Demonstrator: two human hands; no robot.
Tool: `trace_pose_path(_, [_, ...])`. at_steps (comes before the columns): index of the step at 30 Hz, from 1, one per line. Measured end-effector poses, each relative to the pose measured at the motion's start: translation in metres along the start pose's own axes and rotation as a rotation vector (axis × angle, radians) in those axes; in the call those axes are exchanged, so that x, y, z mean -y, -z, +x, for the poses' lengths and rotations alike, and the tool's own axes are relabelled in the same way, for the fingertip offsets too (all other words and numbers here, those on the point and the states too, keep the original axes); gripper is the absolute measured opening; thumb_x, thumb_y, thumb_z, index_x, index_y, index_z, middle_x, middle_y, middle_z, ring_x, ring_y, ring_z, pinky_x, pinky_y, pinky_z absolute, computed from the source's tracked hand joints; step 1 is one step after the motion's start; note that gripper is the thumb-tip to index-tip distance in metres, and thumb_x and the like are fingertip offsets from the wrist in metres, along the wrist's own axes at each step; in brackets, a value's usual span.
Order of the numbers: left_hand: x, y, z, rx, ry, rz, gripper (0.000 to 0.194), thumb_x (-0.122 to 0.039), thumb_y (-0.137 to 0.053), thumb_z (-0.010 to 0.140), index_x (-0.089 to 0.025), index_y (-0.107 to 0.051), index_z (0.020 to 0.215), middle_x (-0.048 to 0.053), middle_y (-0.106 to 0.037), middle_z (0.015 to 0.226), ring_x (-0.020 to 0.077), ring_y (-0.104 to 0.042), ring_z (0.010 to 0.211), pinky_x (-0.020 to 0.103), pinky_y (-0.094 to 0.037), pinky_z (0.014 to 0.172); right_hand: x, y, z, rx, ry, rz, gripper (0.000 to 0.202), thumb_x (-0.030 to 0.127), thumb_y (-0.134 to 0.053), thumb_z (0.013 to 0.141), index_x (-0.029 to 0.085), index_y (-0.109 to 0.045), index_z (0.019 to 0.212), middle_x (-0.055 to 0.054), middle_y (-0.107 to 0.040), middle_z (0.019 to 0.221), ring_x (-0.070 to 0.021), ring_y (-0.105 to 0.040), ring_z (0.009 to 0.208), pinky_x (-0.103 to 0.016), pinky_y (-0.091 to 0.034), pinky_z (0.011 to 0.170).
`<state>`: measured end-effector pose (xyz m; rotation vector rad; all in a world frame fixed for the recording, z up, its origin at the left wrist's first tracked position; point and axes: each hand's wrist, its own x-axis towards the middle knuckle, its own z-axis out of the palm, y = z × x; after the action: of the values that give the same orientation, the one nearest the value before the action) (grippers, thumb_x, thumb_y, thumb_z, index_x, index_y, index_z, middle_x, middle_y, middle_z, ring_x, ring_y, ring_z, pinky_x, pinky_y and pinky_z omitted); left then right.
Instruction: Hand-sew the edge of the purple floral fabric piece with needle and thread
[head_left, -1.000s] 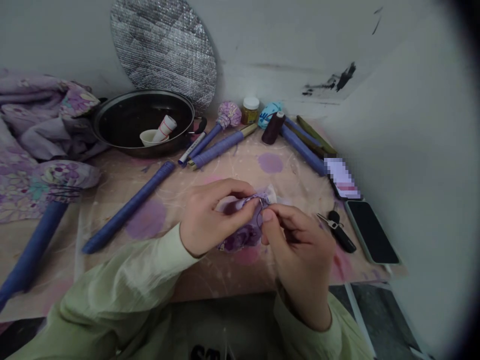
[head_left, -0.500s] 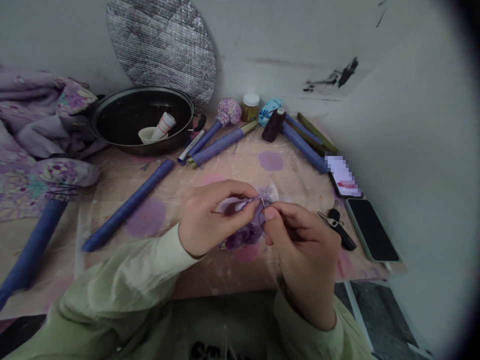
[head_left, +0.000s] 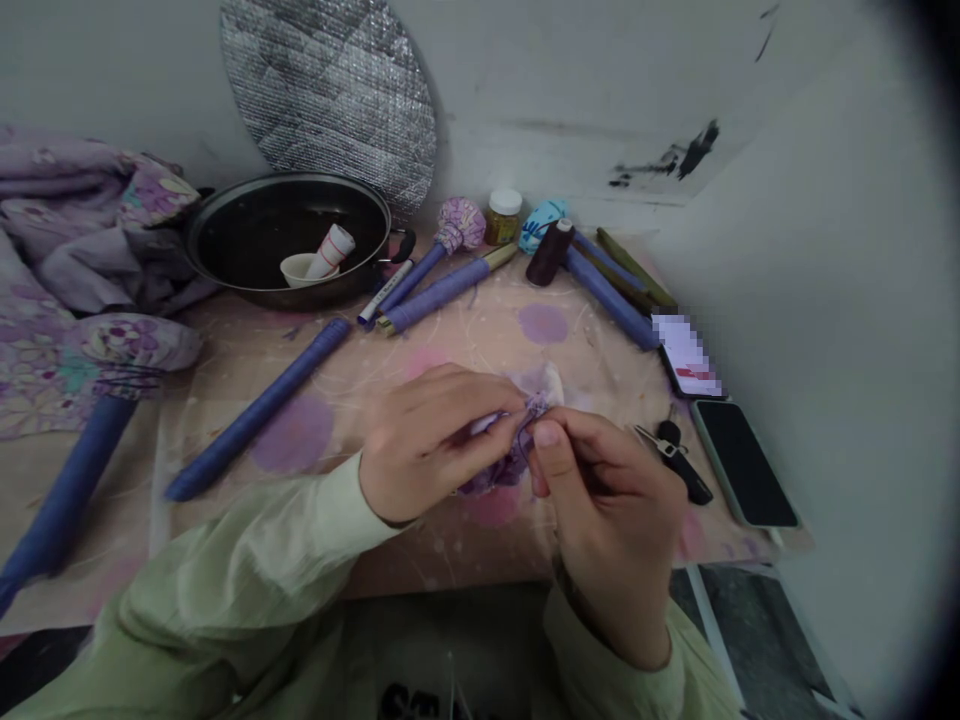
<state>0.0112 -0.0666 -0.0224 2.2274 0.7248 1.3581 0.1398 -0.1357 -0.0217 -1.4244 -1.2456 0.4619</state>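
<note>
Your left hand [head_left: 427, 440] has its fingers curled tight around a small bundle of purple flowered cloth [head_left: 504, 468], held just above the pink table cover [head_left: 360, 370]. Your right hand [head_left: 607, 510] pinches the cloth's top edge between thumb and forefinger; a needle is too small to make out.

left hand [head_left: 431, 440]: fingers now curl further over the purple fabric piece [head_left: 504, 462] — a second ago the pale upper fold showed between thumb and fingers, now it is mostly covered.
right hand [head_left: 600, 490]: thumb sits slightly lower than before, pinched against the fabric's edge.
purple fabric piece: bunched tighter and pulled in between both hands — less of its flowered underside shows.
needle: glinted at the fingertips earlier; now cannot be made out.
</note>
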Motion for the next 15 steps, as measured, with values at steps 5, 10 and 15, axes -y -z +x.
trace_pose_path(5, [-0.002,0.003,0.0,0.013,-0.095,0.046,0.015,-0.012,-0.064,0.083,-0.025,-0.066,0.089,0.002,-0.076,0.086,0.0169,-0.072,0.081,0.032,-0.061,0.075,-0.001,0.001,-0.002,-0.013,0.0,0.01,0.008,0.019,-0.061,0.086,0.022,-0.068,0.083,0.004,-0.059,0.059,-0.0107,-0.057,0.053,-0.025,-0.05,0.055])
trace_pose_path(10, [0.0,0.009,-0.005,0.076,-0.181,0.111,0.014,-0.016,-0.066,0.083,-0.028,-0.068,0.091,0.001,-0.076,0.099,0.0192,-0.073,0.088,0.035,-0.062,0.08,-0.002,0.0,-0.003,-0.02,0.004,0.044,0.009,0.018,-0.06,0.087,0.022,-0.067,0.081,0.004,-0.059,0.061,-0.0097,-0.057,0.056,-0.024,-0.05,0.057])
trace_pose_path(15, [-0.003,0.01,-0.002,0.081,-0.133,0.118,0.013,-0.016,-0.065,0.083,-0.027,-0.068,0.089,0.002,-0.077,0.095,0.0192,-0.073,0.085,0.034,-0.062,0.078,0.002,0.001,-0.004,0.021,-0.01,0.094,0.011,0.014,-0.061,0.085,0.022,-0.066,0.08,0.006,-0.063,0.062,-0.0073,-0.059,0.056,-0.019,-0.05,0.056])
